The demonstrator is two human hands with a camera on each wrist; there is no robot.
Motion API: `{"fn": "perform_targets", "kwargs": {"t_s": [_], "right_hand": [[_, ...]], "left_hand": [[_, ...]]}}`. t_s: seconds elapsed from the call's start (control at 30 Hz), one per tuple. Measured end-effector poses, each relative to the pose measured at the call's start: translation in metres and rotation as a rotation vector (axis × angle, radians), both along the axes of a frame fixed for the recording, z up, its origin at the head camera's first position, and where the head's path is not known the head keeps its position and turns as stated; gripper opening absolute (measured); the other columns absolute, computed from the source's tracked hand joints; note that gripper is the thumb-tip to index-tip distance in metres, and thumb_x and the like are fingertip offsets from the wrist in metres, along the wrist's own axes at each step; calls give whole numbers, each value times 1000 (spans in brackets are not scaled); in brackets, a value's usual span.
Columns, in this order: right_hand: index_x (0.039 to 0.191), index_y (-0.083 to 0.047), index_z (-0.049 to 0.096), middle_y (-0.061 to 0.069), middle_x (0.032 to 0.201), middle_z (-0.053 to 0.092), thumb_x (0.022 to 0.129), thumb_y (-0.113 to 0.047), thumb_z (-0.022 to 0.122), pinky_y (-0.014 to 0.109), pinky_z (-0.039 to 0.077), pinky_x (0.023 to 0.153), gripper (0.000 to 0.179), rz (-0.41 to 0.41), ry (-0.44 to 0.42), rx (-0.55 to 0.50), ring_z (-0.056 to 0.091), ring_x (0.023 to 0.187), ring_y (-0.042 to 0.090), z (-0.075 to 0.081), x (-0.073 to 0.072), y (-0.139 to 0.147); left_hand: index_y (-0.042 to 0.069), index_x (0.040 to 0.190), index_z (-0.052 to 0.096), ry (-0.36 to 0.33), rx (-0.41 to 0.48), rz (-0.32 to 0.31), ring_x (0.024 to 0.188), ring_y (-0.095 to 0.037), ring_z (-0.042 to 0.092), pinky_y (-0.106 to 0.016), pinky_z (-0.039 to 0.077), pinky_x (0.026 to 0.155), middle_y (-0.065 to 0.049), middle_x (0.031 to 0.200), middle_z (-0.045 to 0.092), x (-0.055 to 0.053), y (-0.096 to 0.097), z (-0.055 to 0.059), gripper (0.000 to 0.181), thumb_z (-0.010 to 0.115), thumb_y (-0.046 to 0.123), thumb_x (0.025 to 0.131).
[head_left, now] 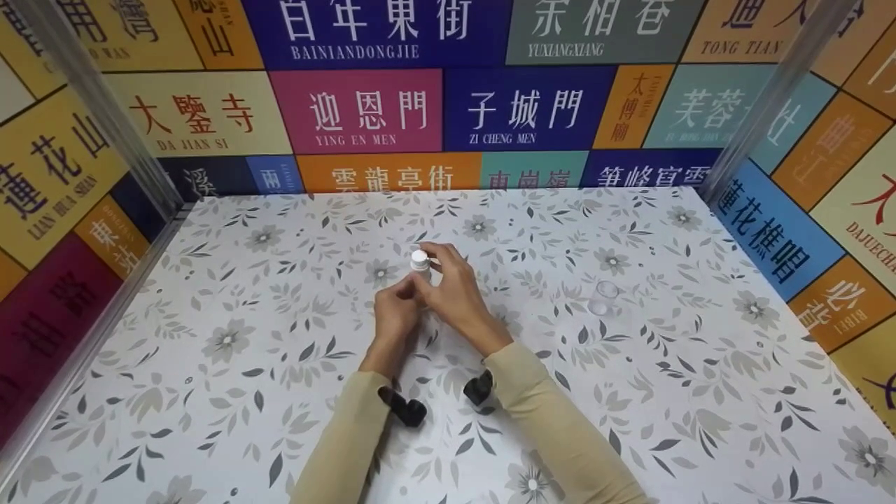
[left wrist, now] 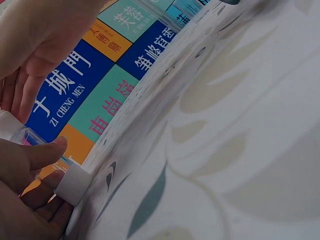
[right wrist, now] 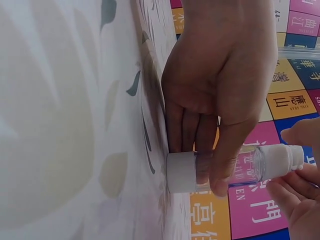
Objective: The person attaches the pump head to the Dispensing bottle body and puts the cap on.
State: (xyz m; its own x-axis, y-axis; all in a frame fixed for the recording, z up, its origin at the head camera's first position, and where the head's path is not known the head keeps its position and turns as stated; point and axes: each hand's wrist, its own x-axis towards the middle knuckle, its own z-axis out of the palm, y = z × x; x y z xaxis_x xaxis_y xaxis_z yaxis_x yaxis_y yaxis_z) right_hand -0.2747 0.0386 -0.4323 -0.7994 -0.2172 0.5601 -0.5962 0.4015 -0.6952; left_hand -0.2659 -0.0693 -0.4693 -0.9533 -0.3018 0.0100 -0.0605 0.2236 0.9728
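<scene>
A small clear bottle (right wrist: 246, 167) with a white base (right wrist: 181, 172) and a white top (head_left: 419, 259) stands upright on the table. My left hand (head_left: 396, 311) grips its clear body low down, thumb on one side and fingers on the other; the left wrist view shows the white base (left wrist: 74, 185) just below that grip. Around the white top curve the fingers and thumb of my right hand (head_left: 455, 290). The right fingertips (right wrist: 282, 197) lie close against the top's side. A clear cup-like cap (head_left: 603, 297) rests on the table, right of both hands.
A white tablecloth with grey flowers (head_left: 231, 339) covers the table. Coloured panels with Chinese lettering (head_left: 371, 110) line the back and both sides. Clear upright posts (head_left: 759, 98) stand at the back corners. Black straps (head_left: 404, 407) sit on both wrists.
</scene>
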Motion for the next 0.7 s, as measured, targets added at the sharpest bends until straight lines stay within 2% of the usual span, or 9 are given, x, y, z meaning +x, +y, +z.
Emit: {"fn": "perform_targets", "kwargs": {"t_s": [0.17,0.33,0.57,0.7], "right_hand": [[128,5,58,20,124,63,91,1,67,28,54,100,38,7,-17,-3,64,118,30,0,1,-1],[127,4,60,20,123,65,91,0,68,28,56,98,37,1,-24,-6,67,114,31,1,1,-1],[125,3,61,18,119,65,87,-3,73,33,56,99,40,-21,2,1,65,115,31,-1,-1,2],[125,4,62,19,120,65,88,-2,72,31,56,97,39,-5,7,-2,66,113,31,0,-2,2]], "left_hand": [[1,124,68,-4,-15,9,110,-28,71,-35,58,93,-20,118,72,-1,0,0,35,70,4,89],[2,123,69,-7,-12,13,105,-27,71,-37,58,93,-19,115,74,0,-1,0,36,71,3,87],[2,124,68,-3,-10,2,117,-28,67,-39,54,102,-19,121,71,1,-1,0,39,69,-1,85],[1,122,69,11,-11,4,111,-29,69,-39,55,98,-20,117,73,0,0,0,38,70,-1,84]]}}
